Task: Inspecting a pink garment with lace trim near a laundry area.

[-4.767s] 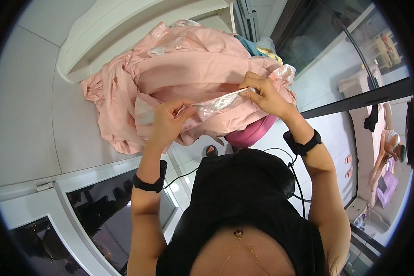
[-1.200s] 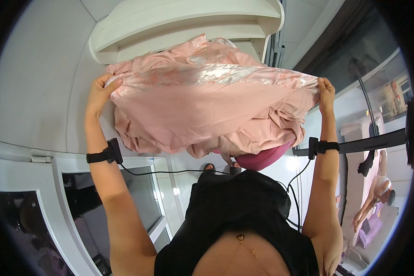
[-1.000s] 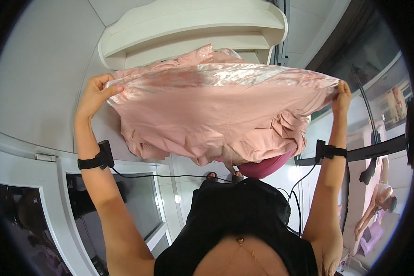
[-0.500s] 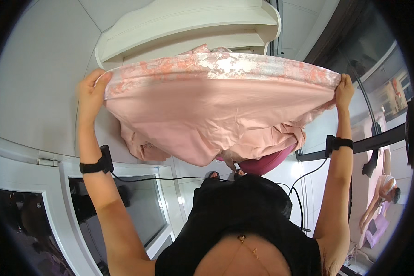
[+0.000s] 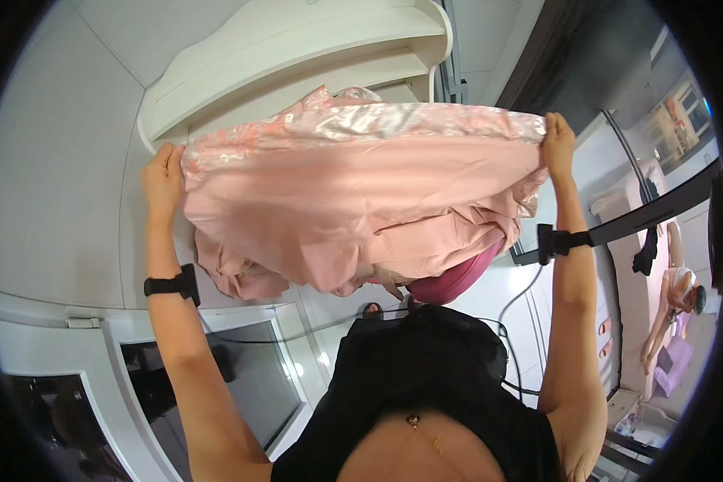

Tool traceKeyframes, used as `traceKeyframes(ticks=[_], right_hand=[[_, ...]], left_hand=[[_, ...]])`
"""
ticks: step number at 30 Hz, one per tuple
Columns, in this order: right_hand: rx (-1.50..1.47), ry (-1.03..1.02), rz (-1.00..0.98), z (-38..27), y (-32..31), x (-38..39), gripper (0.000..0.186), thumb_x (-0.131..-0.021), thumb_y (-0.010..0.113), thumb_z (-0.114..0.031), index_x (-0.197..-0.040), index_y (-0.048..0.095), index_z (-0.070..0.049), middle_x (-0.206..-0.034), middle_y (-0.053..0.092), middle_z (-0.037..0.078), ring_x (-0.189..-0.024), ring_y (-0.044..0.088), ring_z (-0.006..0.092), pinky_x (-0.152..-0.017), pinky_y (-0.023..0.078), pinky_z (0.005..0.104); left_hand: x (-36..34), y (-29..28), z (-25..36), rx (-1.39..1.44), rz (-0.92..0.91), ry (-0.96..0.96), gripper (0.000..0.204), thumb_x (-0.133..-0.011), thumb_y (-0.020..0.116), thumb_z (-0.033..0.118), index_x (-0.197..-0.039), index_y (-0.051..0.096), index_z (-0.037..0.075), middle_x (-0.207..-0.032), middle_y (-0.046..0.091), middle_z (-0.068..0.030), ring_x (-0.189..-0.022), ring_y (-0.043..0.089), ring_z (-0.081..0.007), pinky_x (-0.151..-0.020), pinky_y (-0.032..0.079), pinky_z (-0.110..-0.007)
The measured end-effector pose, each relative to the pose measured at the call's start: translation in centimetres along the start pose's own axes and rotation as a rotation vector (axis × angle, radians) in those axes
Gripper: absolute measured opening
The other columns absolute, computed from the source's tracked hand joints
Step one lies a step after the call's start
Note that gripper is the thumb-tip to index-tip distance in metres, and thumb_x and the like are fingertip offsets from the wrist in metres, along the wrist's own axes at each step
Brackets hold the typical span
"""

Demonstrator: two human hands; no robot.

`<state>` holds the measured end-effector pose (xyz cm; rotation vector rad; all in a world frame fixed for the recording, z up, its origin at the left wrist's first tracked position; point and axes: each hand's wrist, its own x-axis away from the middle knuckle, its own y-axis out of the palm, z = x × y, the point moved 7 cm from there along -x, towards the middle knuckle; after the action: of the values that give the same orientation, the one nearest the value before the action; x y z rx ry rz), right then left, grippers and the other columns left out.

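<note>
My left hand [image 5: 165, 170] and my right hand [image 5: 560, 138] are closed on the two upper corners of a large pink fabric [image 5: 353, 201], stretched wide between them. A band of mottled white, silvery and coral pattern runs along its upper edge; below it the plain pink cloth falls in folds over a bunched pile of similar fabric. Under the right part of the cloth a magenta rounded object [image 5: 454, 281] shows partly, the rest of it hidden.
Behind the fabric stands a white curved shelf [image 5: 289, 48]. A white-framed glass door [image 5: 114, 336] is at lower left. A dark frame rail [image 5: 647, 213] crosses the right, with a person [image 5: 673, 296] by a pale pink bed [image 5: 623, 285] beyond it. Cables hang from both forearm bands.
Since 4.8 seconds ago my hands moved far apart, spreading the bunched fabric wide. In the last half second both shifted somewhat, the right one leftward and up, as the view shifted slightly.
</note>
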<state>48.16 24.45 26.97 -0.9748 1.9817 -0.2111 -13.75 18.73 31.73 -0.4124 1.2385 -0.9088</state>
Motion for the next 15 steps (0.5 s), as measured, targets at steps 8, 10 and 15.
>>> traceKeyframes(ticks=[8,10,15], right_hand=[[-0.52,0.056,-0.438,-8.5,4.0,5.1,0.03,-0.089,0.045,-0.023,-0.065,0.039,-0.005,-0.061,0.031,-0.006,-0.057,0.028,0.0051,-0.05,0.027,0.0204],[-0.576,0.097,-0.547,-9.9,3.9,6.4,0.029,-0.088,0.046,-0.025,-0.068,0.043,-0.004,-0.062,0.033,-0.005,-0.059,0.031,0.0048,-0.052,0.028,0.0194],[-0.672,0.014,-0.539,-13.0,2.0,6.7,0.029,-0.089,0.045,-0.027,-0.07,0.046,-0.004,-0.063,0.034,-0.006,-0.057,0.031,0.0037,-0.049,0.028,0.0192]], left_hand=[[0.6,8.1,4.3,0.368,-0.211,-0.271,0.037,-0.074,0.059,0.016,-0.108,0.052,0.003,-0.108,0.05,-0.0155,-0.097,0.051,-0.0264,-0.082,0.041,-0.032],[0.6,13.1,13.0,0.668,-0.445,0.04,0.043,-0.078,0.059,0.019,-0.116,0.046,0.004,-0.111,0.051,-0.0114,-0.104,0.047,-0.0209,-0.083,0.041,-0.029],[2.2,16.4,27.5,0.77,-0.629,0.391,0.046,-0.074,0.064,0.017,-0.113,0.047,0.0,-0.111,0.052,-0.0107,-0.104,0.047,-0.0178,-0.088,0.036,-0.029]])
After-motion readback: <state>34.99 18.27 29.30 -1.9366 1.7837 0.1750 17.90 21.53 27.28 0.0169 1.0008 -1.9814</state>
